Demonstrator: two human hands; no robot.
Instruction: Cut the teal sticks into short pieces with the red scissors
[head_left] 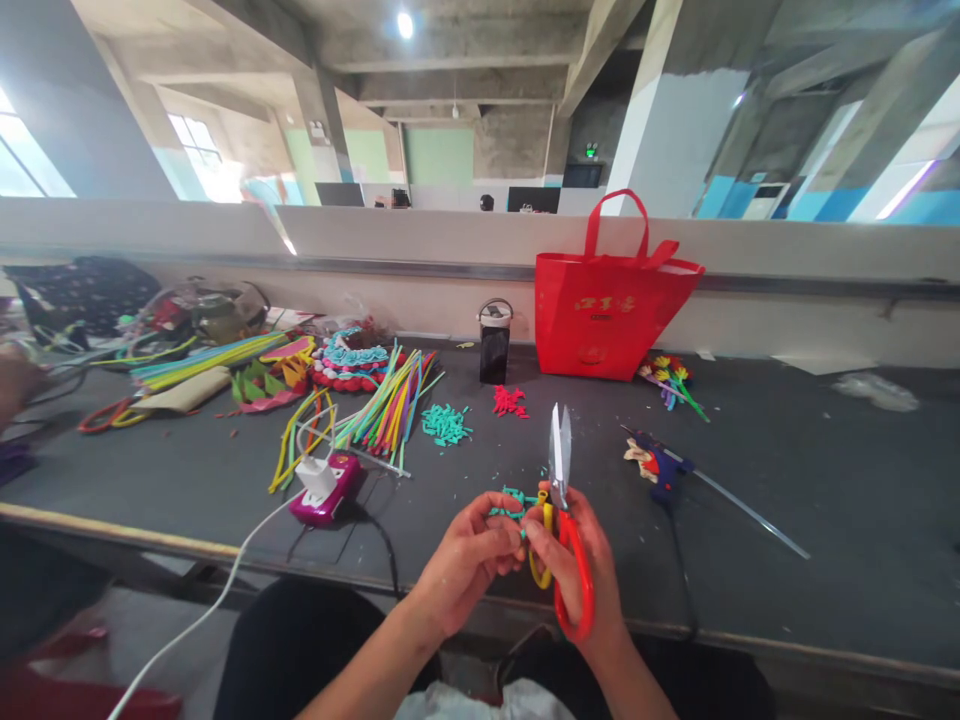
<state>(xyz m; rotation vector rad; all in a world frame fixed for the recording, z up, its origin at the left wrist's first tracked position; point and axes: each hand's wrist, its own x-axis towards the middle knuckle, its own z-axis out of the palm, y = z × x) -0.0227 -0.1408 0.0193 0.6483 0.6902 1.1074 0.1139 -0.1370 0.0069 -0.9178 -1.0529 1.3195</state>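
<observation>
My left hand (469,550) is closed in a pinch on a small teal piece (523,534), near the table's front edge. In my right hand (606,572) sits a pair of scissors (559,460) with red and yellow handles, blades pointing up and away from me. The right thumb and fingertips meet the left ones at the teal piece. Partly hidden behind my fingers, more teal bits (514,500) lie on the dark table (465,480). Beyond them are a heap of cut teal pieces (447,424) and a smaller heap of red pieces (510,402).
Colourful fuzzy stems (397,410) lie left, behind a purple power block (330,490) with a white charger. A black tumbler (494,345) and red bag (611,315) stand at the back. A glue gun (667,475) and clear rod (757,518) lie right. Another person's hand (16,380) shows far left.
</observation>
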